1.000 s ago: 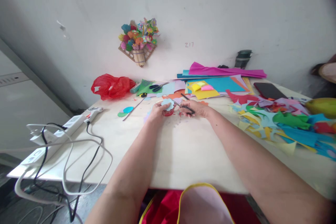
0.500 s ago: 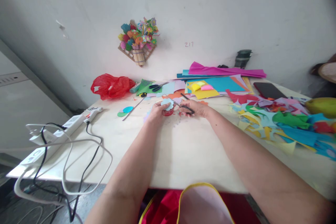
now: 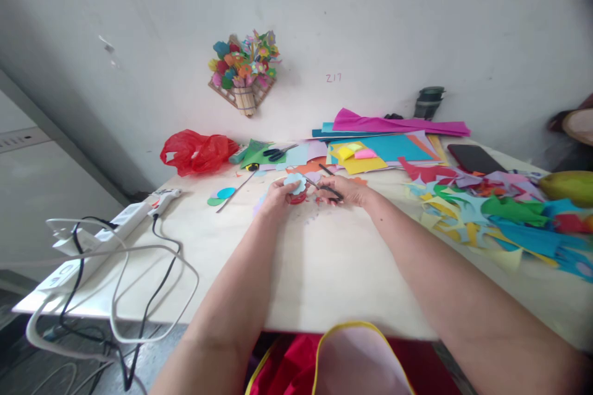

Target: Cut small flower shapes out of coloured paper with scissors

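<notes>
Pinched in my left hand (image 3: 278,194) is a light blue paper flower (image 3: 295,183) with a scalloped edge. My right hand (image 3: 345,190) is closed on a pair of dark-handled scissors (image 3: 332,193). Their blades point left, at the right edge of the flower; whether they touch the paper I cannot tell. Beneath the flower lies something red and round (image 3: 297,199), partly covered by it. Small paper bits are scattered on the table under my hands, and an orange paper piece (image 3: 311,168) lies just behind them.
Paper scraps (image 3: 491,213) are heaped at the right, near a dark phone (image 3: 477,159). Coloured sheets (image 3: 393,149) are stacked at the back. At the back left are a red plastic bag (image 3: 198,153) and other scissors (image 3: 277,152). A power strip (image 3: 111,241) with loose cables lines the left edge.
The light blue flower has shifted very slightly in my left hand. Both hands otherwise keep the same place and hold.
</notes>
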